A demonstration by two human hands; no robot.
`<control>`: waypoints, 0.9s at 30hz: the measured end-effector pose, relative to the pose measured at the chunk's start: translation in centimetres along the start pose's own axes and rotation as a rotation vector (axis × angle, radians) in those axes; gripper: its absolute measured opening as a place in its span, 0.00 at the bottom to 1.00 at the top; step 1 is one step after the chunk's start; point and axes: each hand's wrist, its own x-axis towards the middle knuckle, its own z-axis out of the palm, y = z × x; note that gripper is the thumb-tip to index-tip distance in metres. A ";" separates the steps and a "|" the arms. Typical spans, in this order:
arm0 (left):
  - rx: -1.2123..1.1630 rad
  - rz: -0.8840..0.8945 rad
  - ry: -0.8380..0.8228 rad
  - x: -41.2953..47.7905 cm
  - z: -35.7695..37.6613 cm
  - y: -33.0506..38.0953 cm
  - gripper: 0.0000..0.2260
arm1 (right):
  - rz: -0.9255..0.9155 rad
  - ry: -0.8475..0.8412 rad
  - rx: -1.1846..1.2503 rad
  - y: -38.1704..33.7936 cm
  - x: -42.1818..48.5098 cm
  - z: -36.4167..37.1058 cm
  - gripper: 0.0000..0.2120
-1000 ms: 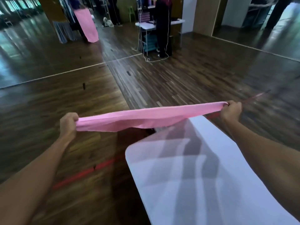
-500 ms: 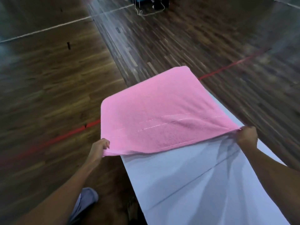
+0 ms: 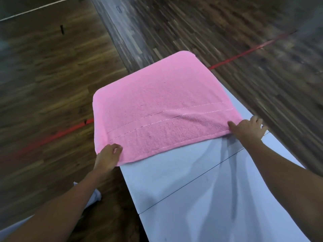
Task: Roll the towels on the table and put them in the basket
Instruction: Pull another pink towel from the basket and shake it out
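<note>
Now a flat pink terry towel (image 3: 162,105) covers the far end of the white counter (image 3: 192,189); the left grip (image 3: 108,155) pinches its near-left corner, the right grip (image 3: 247,128) rests spread-fingered on its near-right corner.

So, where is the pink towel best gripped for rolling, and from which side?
Grip the pink towel at the two corners of its near hem, coming from the person's side. It lies flat over the far end of the table, hem toward the person, with the left hand and right hand at those corners.
</note>
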 end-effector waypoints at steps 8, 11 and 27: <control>0.235 0.191 0.215 3.4 0.7 1.8 0.16 | -0.450 0.113 0.074 -4.8 1.8 1.2 0.14; 0.225 0.182 0.311 5.1 0.6 3.1 0.17 | -0.363 0.100 0.156 -7.1 2.6 2.7 0.14; 0.254 -0.039 0.296 -0.5 8.5 0.9 0.38 | -0.464 0.160 0.110 -9.3 -2.6 9.3 0.41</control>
